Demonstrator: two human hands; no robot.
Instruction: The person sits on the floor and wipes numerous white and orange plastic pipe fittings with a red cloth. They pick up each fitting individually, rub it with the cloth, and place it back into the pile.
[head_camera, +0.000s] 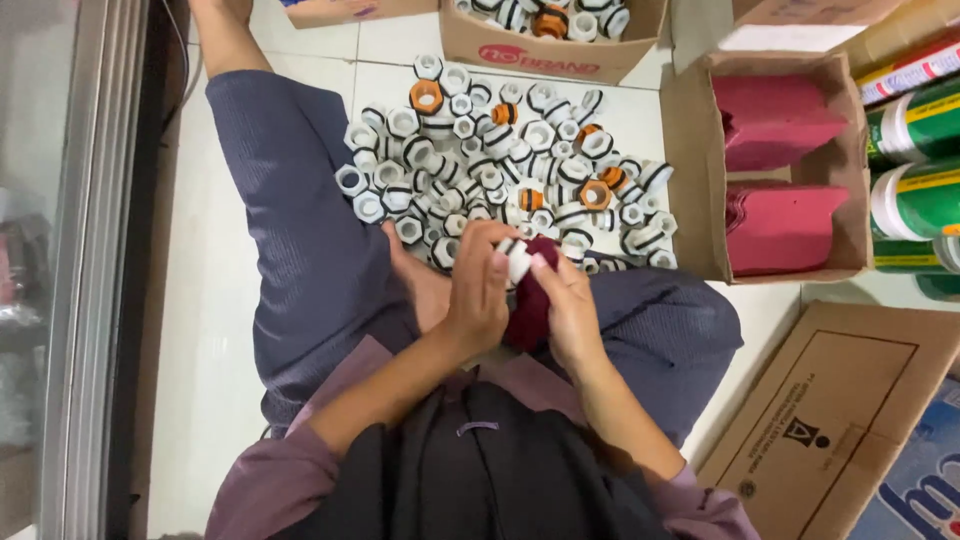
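One white plastic fitting (516, 258) with dark bands sits between both hands above the lap, the left hand (480, 290) pinching it by its ribbed body while the right hand (570, 310) presses it into a soft maroon pouch (530, 305) with curled fingers. It looks light, rigid and smooth, best gripped on its hexagonal flats; the pouch is limp and would bunch. Dozens more fittings (500, 165) heap on the tiled floor (200, 350) ahead, roughly six with orange rings, though overlap makes counting unsure. Toward the floor's right edge one open carton (690, 160) holds two stacks of maroon pouches (780, 225); another carton (560, 45) at the far edge holds further fittings.
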